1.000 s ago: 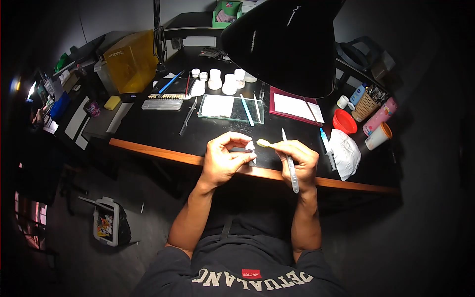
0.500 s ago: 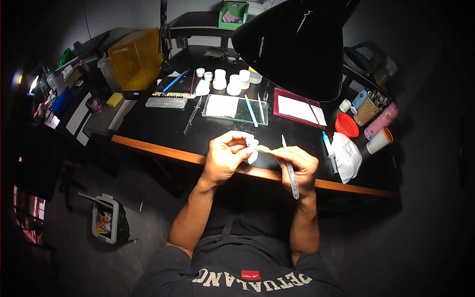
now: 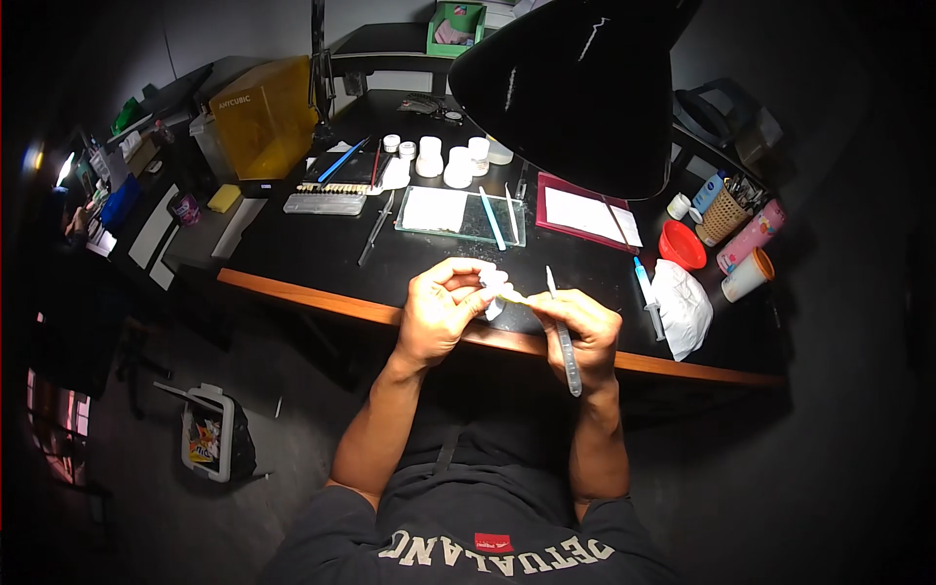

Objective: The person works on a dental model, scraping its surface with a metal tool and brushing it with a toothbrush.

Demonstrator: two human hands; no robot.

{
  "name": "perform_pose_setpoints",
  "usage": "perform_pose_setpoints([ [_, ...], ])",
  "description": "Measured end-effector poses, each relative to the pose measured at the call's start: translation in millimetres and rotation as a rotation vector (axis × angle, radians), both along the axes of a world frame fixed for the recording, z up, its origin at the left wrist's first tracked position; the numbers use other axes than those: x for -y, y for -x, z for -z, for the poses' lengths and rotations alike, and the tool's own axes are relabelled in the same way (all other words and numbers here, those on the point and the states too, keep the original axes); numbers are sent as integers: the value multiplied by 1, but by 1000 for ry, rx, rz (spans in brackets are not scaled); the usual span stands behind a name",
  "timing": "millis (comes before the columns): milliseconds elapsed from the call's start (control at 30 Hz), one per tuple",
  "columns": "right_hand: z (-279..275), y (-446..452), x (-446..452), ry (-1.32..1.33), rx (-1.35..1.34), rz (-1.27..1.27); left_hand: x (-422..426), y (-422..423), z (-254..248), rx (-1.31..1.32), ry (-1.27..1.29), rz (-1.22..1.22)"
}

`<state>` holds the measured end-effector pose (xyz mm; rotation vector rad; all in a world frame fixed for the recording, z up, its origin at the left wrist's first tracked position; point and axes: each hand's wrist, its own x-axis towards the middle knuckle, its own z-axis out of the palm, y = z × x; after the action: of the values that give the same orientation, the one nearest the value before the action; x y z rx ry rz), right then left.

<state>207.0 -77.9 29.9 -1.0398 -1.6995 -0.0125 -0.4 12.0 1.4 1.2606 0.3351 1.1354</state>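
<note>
My left hand pinches a small white lumpy piece, which looks like a dental cast, just above the desk's front edge. My right hand is closed around a thin tool with a yellowish tip; that tip meets the white piece or lies right in front of it, I cannot tell which. Also in the right hand, a slim grey knife-like tool stands between the fingers, its pointed end up and its handle down. The fingers hide part of the white piece and the yellowish tool's grip.
Behind the hands lie a glass slab with white paper and tools, and a maroon tray. Several white jars stand farther back. A black lamp shade hangs overhead. At right are a red bowl, crumpled tissue and a syringe.
My right hand has moved slightly left, bringing the yellowish tip closer to the white piece. My left hand keeps its grip, nearly still.
</note>
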Motion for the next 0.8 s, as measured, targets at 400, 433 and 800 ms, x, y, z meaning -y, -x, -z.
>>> perform_pose_setpoints([
  [400, 9, -37, 3, 172, 95, 237, -1, 3, -1, 158, 132, 73],
  [433, 10, -37, 2, 166, 125, 230, 0, 3, -1, 155, 150, 78],
  [800, 13, -34, 2, 203, 128, 265, -1, 4, -2, 140, 151, 94],
])
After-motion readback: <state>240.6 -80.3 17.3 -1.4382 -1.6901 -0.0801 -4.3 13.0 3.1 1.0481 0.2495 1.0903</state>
